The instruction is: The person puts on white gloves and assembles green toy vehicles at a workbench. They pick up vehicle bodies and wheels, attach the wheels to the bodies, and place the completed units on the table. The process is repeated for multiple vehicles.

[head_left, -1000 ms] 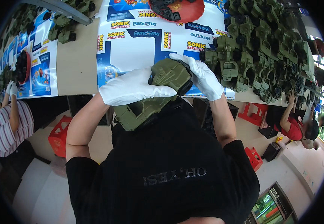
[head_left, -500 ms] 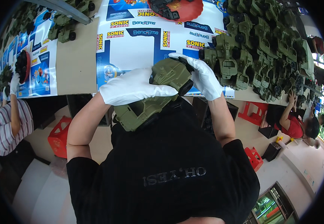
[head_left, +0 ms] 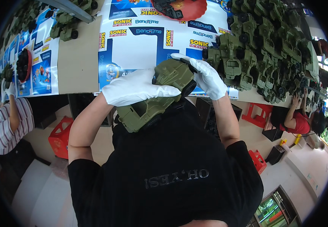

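Note:
An olive-green toy military vehicle (head_left: pixel 171 73) is held tilted against my black shirt, at the table's near edge. My left hand (head_left: pixel 131 90), in a white glove, wraps over its middle, the thumb lying along the near side. My right hand (head_left: pixel 209 78), also gloved, closes on the front right end, its fingers reaching over a dark part, likely a wheel, on the far side. The fingertips there are partly hidden. A black wheel (head_left: pixel 188 88) shows below, between the toy's front and my right wrist.
Printed blue-and-white sheets (head_left: pixel 133 49) cover the table. A red tray (head_left: pixel 192 15) holds black parts. Rows of green toy vehicles (head_left: pixel 254 56) crowd the right. Red stools (head_left: pixel 62 138) stand below the table. A striped-shirted person (head_left: pixel 12 125) works left, a red-shirted person (head_left: pixel 300 123) right.
My hands and the toy vehicle stay almost in place. The person at left has moved their hands from the red tray to a green toy; the red-shirted person has shifted.

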The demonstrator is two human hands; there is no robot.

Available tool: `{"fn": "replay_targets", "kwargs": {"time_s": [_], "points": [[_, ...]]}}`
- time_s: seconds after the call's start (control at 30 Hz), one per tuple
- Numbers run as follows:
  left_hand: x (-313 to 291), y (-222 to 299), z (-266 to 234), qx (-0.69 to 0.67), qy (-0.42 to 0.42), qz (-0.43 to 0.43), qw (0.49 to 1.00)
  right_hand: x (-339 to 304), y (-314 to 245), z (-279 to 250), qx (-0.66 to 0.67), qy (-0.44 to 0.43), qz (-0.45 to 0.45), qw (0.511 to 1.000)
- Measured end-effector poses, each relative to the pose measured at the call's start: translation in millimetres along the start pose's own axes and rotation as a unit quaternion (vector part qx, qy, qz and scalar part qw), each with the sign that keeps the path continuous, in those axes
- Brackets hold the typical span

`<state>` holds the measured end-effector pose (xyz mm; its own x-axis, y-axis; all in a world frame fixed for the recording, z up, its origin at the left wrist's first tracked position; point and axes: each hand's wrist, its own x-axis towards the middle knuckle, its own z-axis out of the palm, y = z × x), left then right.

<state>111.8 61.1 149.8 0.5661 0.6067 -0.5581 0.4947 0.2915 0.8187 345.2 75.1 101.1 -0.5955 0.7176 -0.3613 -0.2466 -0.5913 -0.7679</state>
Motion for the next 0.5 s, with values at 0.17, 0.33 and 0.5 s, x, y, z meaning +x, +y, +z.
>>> {"fn": "replay_targets", "kwargs": {"time_s": [0.17,0.33,0.5], "points": [[-5,0,6,-0.071,0.033,0.014,0.997,-4,3,2,-0.055,0.0,-0.028,0.998],[-4,-12,2,0.041,0.036,-0.008,0.998,-5,12,0,-0.232,0.022,-0.067,0.97],[-11,2,-2,0.174,0.011,0.052,0.983,-12,-17,19,-0.26,0.068,0.014,0.963]]}}
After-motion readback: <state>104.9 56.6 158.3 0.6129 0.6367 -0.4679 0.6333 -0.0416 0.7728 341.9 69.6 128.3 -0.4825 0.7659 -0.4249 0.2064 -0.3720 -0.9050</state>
